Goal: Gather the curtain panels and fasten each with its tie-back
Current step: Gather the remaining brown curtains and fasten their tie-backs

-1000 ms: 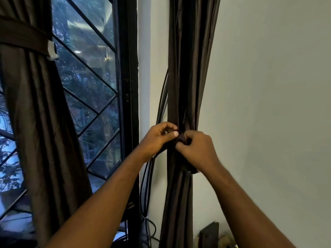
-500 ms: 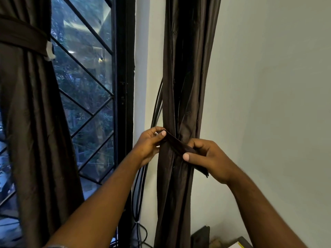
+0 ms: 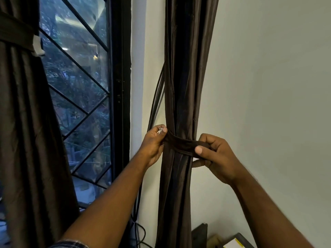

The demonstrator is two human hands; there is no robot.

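Note:
A dark brown curtain panel point(image 3: 186, 72) hangs gathered against the wall, right of the window. A matching tie-back strap point(image 3: 180, 142) runs across its front at waist height. My left hand point(image 3: 154, 144) pinches the strap's left end, which shows a small pale tab, at the panel's left edge. My right hand point(image 3: 215, 154) grips the strap's right end at the panel's right edge. The left curtain panel point(image 3: 26, 140) hangs at the far left, bound high up by its own tie-back point(image 3: 16, 33), which has a white fastener point(image 3: 37, 46).
A black-framed window with diagonal bars point(image 3: 86, 111) lies between the panels. Black cables point(image 3: 155, 97) run down the wall behind the right panel. A dark object point(image 3: 199, 235) and a yellow-white box point(image 3: 232, 243) sit at the bottom right. Bare wall point(image 3: 268, 86) fills the right.
My hands moved apart from the middle of the panel to its two edges, drawing the strap out flat across the front. The view shifted slightly right.

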